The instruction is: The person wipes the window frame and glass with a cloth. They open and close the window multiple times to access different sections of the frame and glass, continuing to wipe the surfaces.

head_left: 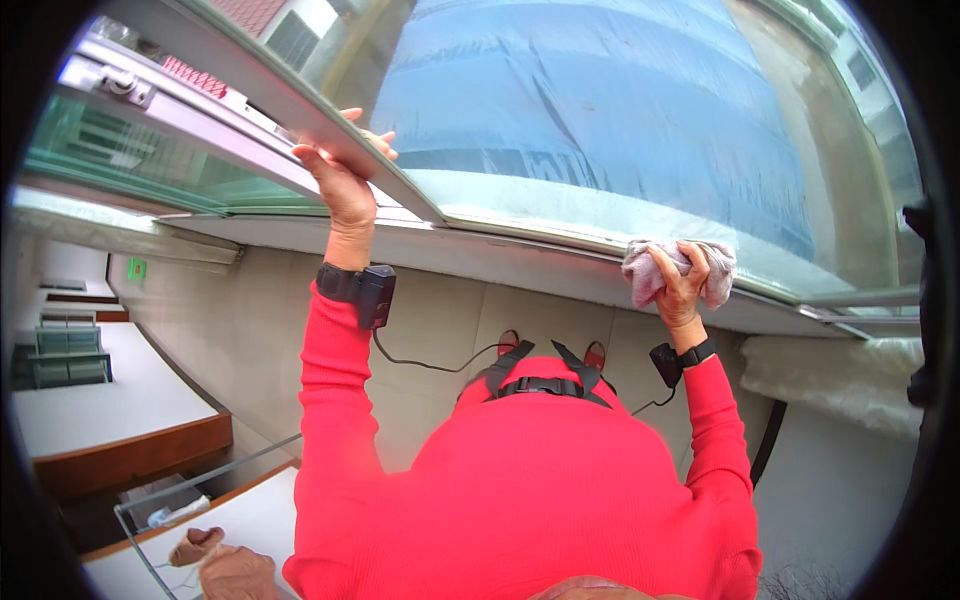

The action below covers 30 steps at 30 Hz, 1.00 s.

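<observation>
My left hand (347, 196) is wrapped round the upright edge of a grey window frame (395, 188), thumb on the near side and fingertips showing past the glass side. A bunched pale pink-grey cloth (641, 270) is in my right hand (684, 282), pressed against the lower part of the window glass (600, 205) just above its bottom rail. My right fingers lie bent over the cloth, which hides part of the glass behind it. Both arms reach forward, in red sleeves with a black wrist strap on each.
Beyond the glass lies a blue sheet (600, 100). Another greenish glass pane (130, 150) and a sliding track stand at the left. Below the sill is a tiled floor (430, 345). Curtains are gathered at both sides, a white curtain (840, 380) at the right. Cables hang from the wrist straps.
</observation>
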Tool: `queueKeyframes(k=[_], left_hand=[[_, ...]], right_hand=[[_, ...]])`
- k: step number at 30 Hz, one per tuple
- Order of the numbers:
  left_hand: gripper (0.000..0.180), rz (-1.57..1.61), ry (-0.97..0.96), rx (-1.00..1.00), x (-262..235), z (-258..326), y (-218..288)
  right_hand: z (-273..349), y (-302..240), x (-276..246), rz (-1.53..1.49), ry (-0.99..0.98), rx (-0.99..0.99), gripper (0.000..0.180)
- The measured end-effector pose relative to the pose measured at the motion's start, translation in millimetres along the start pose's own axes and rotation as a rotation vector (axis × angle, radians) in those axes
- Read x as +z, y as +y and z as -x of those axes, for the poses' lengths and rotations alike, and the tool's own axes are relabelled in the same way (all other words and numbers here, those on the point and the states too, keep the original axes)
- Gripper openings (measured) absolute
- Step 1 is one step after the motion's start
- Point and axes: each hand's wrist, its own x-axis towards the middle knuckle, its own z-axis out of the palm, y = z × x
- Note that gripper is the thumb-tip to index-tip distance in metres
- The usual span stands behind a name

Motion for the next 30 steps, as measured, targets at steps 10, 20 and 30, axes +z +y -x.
queueKeyframes(k=[10, 20, 30], left_hand=[[0.108, 0.225, -0.260, -0.127, -15.7, -1.2, 14.8], [0.112, 1.336, -0.389, -0.355, -46.2, -5.5, -14.5], [0.105, 0.372, -0.613, -0.308, -65.2, 9.3, -51.5]], right_hand=[[-326.7, -153.2, -14.8, -0.460, 0.496, -0.531, 0.050], [-296.0, -226.9, 93.2, -0.285, 0.044, -0.570, 0.056], [-142.7, -190.7, 129.0, -1.283, -1.168, 0.414, 0.027]])
